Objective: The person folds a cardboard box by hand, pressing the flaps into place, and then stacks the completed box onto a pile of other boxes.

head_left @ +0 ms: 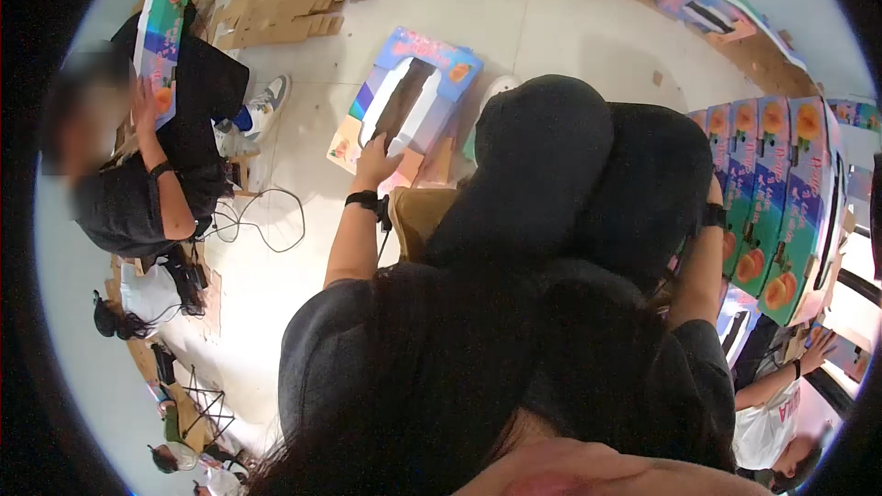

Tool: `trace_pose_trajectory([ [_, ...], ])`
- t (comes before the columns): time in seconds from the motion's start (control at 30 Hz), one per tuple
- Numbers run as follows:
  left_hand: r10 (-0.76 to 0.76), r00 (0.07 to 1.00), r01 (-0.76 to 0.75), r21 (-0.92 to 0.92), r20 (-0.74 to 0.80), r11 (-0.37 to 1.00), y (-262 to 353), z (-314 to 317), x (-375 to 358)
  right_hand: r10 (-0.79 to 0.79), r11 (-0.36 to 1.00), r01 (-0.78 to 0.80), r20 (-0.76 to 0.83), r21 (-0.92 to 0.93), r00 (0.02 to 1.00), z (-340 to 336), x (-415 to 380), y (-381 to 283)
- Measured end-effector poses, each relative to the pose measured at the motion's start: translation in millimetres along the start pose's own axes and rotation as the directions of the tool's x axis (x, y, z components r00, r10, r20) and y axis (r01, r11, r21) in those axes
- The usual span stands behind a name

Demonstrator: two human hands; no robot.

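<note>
A colourful printed box with a long dark slot in its top stands on the floor ahead, left of my knees. My left hand is at its near edge, fingers bent over the cardboard beside the slot. Close to my right knee, my right hand is mostly hidden, next to a row of similar peach-printed boxes; its fingers cannot be made out.
At the left a seated person holds a printed box. Flattened brown cardboard lies at the upper left, and a cable loops on the floor. Another person is at the lower right. More boxes stand at the upper right.
</note>
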State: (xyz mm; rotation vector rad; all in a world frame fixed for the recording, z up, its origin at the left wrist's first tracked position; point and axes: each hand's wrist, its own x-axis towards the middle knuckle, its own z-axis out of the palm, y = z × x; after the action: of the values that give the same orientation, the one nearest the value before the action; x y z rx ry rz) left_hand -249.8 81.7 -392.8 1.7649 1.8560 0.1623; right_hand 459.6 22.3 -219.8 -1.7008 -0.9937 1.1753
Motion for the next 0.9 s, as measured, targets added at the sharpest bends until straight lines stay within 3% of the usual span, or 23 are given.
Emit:
trace_pose_trajectory([
  [0.03, 0.044, 0.997, -0.039, 0.077, -0.063, 0.996, 3.1, 4.7, 1.8, 0.022, 1.000, -0.022, -0.006, 0.010, 1.000, 0.2, -1.7, 6.8],
  [0.17, 0.035, 0.997, -0.027, 0.094, -0.075, 0.995, -3.3, 38.0, 3.6, 0.095, 0.995, -0.094, -0.019, 0.040, 0.995, 0.3, -14.5, 28.7],
  [0.2, -0.055, 0.999, 0.054, 0.119, 0.000, 0.991, -0.4, 40.3, 4.6, 0.108, 0.993, -0.107, -0.021, 0.046, 0.994, 1.7, -15.8, 32.4],
  [0.3, -0.085, 0.996, 0.092, 0.303, -0.037, 0.949, 14.0, 49.9, -4.6, 0.137, 0.989, -0.136, -0.014, 0.051, 0.990, 1.1, -16.8, 38.5],
  [0.43, -0.199, 0.980, 0.186, 0.282, 0.017, 0.941, 43.0, 38.9, -9.7, 0.172, 0.983, -0.171, -0.011, 0.061, 0.985, 1.7, -21.6, 47.0],
  [0.63, -0.289, 0.955, 0.290, 0.357, -0.057, 0.888, 54.3, 44.4, -4.6, 0.179, 0.982, -0.179, 0.006, 0.063, 0.984, 3.8, -15.3, 51.5],
  [0.83, -0.225, 0.971, 0.239, 0.245, -0.084, 0.940, 70.2, 18.1, -9.2, 0.140, 0.987, -0.141, 0.010, 0.077, 0.990, 2.7, -14.9, 54.6],
  [0.9, -0.144, 0.976, 0.178, 0.210, -0.166, 0.961, 74.4, 12.4, -10.5, 0.111, 0.991, -0.112, 0.016, 0.077, 0.994, 2.4, -14.9, 53.7],
])
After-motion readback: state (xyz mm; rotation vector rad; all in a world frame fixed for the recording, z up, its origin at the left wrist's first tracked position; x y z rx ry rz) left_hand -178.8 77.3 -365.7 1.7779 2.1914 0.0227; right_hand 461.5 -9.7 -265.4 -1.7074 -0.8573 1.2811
